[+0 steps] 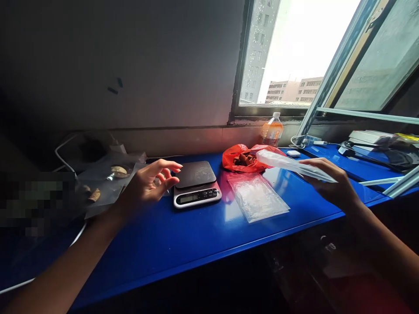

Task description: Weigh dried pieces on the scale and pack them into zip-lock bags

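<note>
Plastic bag (294,165), flat, seemingly unfilled: gripped in right hand (331,179). Left hand (149,181): loosely curled, nothing visible held, beside scale (195,175). Brown pieces (245,160): between hands, farther off, inside red bag (229,158); none on scale.

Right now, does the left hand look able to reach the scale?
Probably yes: the left hand is close beside the scale, and nothing visible seems to block the way between them.
</note>
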`<state>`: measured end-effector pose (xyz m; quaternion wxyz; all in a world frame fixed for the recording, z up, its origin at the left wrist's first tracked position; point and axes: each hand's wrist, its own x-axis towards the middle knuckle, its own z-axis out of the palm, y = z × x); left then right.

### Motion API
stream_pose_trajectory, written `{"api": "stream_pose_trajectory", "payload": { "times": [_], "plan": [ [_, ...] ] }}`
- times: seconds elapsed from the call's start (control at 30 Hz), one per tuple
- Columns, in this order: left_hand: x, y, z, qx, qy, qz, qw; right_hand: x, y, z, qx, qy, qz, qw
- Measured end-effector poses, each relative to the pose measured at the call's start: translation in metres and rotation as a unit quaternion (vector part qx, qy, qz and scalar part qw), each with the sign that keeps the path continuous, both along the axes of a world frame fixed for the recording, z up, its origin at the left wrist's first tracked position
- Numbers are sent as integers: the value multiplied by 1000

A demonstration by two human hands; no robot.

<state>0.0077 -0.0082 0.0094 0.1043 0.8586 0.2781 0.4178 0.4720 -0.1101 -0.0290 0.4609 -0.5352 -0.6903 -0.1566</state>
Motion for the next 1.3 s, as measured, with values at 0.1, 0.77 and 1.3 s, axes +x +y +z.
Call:
{"api": "stream_pose_trajectory", "payload": {
  "times": [0.1,0.77,1.3],
  "plan": [
    [-4,10,-6,-3,24,14,1000,-8,23,20,-87,-137,-54,985],
    [-9,11,-3,-51,103,55,992,-45,156,152,-229,-230,-160,932],
    [-6,18,-15,-95,111,31,989,-43,121,150,-32,-50,-179,982]
  ]
}}
